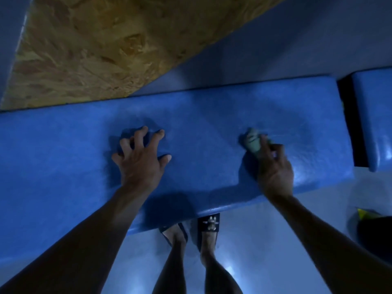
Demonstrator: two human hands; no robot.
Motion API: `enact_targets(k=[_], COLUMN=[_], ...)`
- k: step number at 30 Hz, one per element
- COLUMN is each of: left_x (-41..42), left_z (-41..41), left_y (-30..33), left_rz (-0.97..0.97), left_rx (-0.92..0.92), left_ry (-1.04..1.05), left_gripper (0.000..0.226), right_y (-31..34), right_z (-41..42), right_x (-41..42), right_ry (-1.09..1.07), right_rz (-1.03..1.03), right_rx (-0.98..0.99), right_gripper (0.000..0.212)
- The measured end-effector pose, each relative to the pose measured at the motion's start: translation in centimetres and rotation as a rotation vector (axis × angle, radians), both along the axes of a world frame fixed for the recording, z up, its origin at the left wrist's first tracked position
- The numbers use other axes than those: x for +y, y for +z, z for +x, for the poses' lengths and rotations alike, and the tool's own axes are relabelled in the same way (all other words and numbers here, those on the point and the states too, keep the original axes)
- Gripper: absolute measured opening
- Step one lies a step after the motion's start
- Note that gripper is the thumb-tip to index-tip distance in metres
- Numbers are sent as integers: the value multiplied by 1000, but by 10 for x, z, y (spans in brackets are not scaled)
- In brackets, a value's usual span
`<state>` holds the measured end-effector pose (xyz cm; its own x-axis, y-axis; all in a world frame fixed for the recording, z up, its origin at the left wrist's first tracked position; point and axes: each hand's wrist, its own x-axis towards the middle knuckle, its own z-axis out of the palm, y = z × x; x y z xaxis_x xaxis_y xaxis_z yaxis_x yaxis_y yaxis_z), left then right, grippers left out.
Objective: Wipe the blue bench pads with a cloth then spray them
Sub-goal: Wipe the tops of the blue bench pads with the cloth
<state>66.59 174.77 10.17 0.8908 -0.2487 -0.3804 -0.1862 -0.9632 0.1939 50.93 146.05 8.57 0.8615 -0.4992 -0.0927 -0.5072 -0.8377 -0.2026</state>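
Head cam has the right hand (275,166) clamped round a bunched greenish cloth (253,142) right of centre on the blue bench pad (201,124), left hand (141,158) splayed fingertip-down mid-frame; cloth looks soft and light, pad cushy and probably slick.

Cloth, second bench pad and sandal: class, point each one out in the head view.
cloth (253,142), head view, on its bunched middle, gripped by the right hand (275,170).
second bench pad (374,115), head view, on its top surface.
sandal (209,224), head view, on its decorated strap.
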Motion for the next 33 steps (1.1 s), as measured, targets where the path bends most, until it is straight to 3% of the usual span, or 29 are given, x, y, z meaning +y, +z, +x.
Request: enact_targets(k=[2,4,6,9,12,14,19,23,26,29,33], left_x=[-2,-3,-4,-4,-3,-4,-9,-13,-15,-14,-5], left_z=[-1,-2,-2,-3,-4,-6,-12,-17,-19,-24,-42], left_y=[-1,-3,-4,-4,-4,-3,-2,-1,1,3,7], left_rz=[-2,8,19,36,37,23,33,23,19,-23,-104], left_rx=[5,9,4,-15,7,-12,-36,-37,-19,-3,-62], left_ry=[12,18,18,9,8,8,40,53,62,54,-3], left_gripper=[59,59,59,59,59,59,59,58,58,59,60], right_y=[-1,-7,-13,-9,-4,-10,0,-9,-13,1,0], right_z=[3,11,12,-3,-16,-32,-68,-60,-56,-62,-79], right_x=[4,46,107,170,138,82,-46,-1,95,151,73], right_ry=[-310,-415,-256,152,530,566,-45,-353,-153,218,585], right_rz=[2,45,89,154,161,96,17,23,124,215,123], right_rx=[-13,-94,-131,-118,-109,-92,9,-39,-113,-45,-47], right_gripper=[65,66,66,64,65,64,69,78,74,64,64])
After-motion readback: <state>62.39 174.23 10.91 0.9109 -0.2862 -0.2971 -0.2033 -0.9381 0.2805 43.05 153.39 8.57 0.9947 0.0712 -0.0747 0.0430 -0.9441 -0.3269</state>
